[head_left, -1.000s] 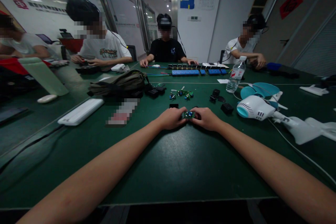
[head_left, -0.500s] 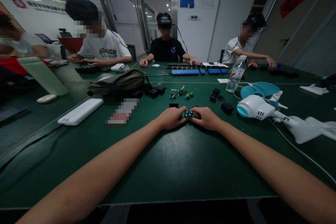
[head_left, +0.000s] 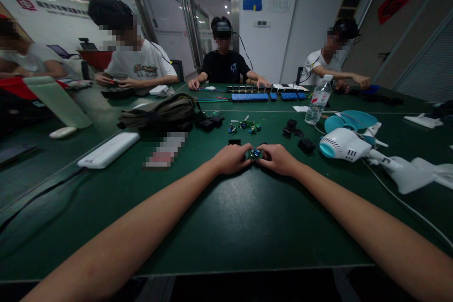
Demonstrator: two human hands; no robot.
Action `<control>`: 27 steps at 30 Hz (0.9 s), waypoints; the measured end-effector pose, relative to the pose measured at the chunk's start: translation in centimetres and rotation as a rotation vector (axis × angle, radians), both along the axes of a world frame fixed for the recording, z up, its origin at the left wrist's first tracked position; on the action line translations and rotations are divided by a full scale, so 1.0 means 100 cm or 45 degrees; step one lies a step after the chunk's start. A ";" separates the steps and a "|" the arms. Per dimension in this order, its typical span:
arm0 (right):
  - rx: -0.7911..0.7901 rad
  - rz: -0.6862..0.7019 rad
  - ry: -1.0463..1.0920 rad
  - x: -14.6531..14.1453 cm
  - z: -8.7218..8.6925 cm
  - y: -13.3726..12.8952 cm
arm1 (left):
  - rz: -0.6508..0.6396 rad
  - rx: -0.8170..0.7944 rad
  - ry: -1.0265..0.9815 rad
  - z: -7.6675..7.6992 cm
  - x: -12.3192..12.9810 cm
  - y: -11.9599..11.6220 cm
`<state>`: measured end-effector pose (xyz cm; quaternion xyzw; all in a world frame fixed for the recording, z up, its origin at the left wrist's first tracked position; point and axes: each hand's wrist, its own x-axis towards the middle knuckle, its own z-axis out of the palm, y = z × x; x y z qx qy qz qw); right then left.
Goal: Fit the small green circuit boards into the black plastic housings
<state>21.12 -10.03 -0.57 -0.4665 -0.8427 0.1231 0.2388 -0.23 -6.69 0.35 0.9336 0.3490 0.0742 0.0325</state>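
Between my two hands, over the middle of the green table (head_left: pixel 244 226), is a small green circuit board (head_left: pixel 255 154) with blue and dark parts on it. My left hand (head_left: pixel 234 157) pinches its left edge between thumb and fingers. From the other side my right hand (head_left: pixel 278 158) grips the right edge, with the fingertips partly hidden. A small black block (head_left: pixel 234 142) lies just beyond my left hand. Farther out, several similar circuit boards (head_left: pixel 244 124) rest in a loose group. To the right of my right hand sits a black plastic case (head_left: pixel 306 145).
A white and teal fan (head_left: pixel 343 144) lies at the right, with a water bottle (head_left: pixel 318 101) behind it. On the left are a white power bank (head_left: pixel 109 150), a dark pouch (head_left: pixel 159 113) and a pale green container (head_left: pixel 58 103). Several people sit across the table.
My hands and the circuit board have barely moved. At the far right, a co-worker's outstretched hand has shifted slightly to the left.
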 end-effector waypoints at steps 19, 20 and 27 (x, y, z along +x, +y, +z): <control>-0.005 -0.008 -0.011 0.000 -0.001 0.000 | 0.008 0.000 0.025 0.004 0.001 -0.003; -0.004 -0.007 -0.011 0.000 -0.001 0.000 | 0.006 0.003 0.024 0.004 0.001 -0.003; 0.005 -0.005 -0.005 0.000 -0.002 0.001 | 0.005 -0.019 -0.004 0.003 0.000 -0.001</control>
